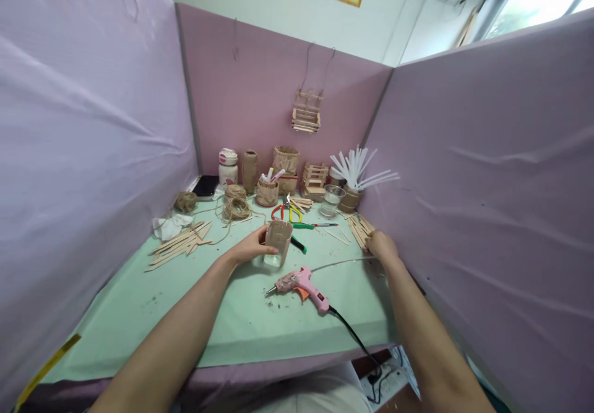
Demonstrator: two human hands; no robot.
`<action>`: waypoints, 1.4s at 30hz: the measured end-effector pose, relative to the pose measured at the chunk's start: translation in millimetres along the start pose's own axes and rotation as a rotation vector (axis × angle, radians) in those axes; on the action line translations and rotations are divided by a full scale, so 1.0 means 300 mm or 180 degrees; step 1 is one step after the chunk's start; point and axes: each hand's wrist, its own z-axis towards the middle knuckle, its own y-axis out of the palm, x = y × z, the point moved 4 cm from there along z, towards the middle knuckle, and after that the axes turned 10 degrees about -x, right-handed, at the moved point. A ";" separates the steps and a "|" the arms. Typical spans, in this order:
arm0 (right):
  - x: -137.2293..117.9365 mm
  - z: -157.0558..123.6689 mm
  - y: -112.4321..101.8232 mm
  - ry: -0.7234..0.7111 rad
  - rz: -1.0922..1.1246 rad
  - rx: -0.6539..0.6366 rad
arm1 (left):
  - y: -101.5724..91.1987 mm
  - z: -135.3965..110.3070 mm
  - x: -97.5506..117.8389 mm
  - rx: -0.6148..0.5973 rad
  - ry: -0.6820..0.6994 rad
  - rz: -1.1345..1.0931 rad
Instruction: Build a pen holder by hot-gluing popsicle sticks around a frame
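My left hand (255, 246) is closed around a small clear plastic cup (278, 243), thumb across its near side. The cup is tilted with its mouth toward me, and part of its wall looks covered in a pale brownish layer. At the right, my right hand (383, 247) has its fingers curled at the near end of a pile of flat wooden craft sticks (358, 230); the fingertips are partly hidden. Between my arms lies a pink hot glue gun (301, 284), nozzle to the left, a glue stick trailing from near it.
Left of the cup are more wooden sticks (179, 245) and twine rolls (236, 208). Behind it lie pliers (288, 212). A glass bowl (331, 200), a pot of white glue sticks (351, 198) and a pen holder (268, 191) stand at the back. The glue gun's black cord (350, 329) crosses the front edge.
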 end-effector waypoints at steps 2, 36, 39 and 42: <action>0.022 0.028 0.023 0.0062 -0.0020 -0.0118 | 0.003 0.002 0.000 -0.0026 0.0025 -0.0057; -0.068 -0.215 -0.061 -0.0461 0.1225 0.1279 | -0.130 -0.083 0.128 0.2386 0.0936 -0.0191; -0.230 -0.426 -0.074 -0.1631 0.2569 0.1895 | -0.101 -0.089 0.165 0.2375 0.1063 -0.0298; -0.409 -0.592 -0.049 -0.2432 0.2775 0.1979 | -0.031 -0.072 0.183 0.1541 0.0964 -0.0819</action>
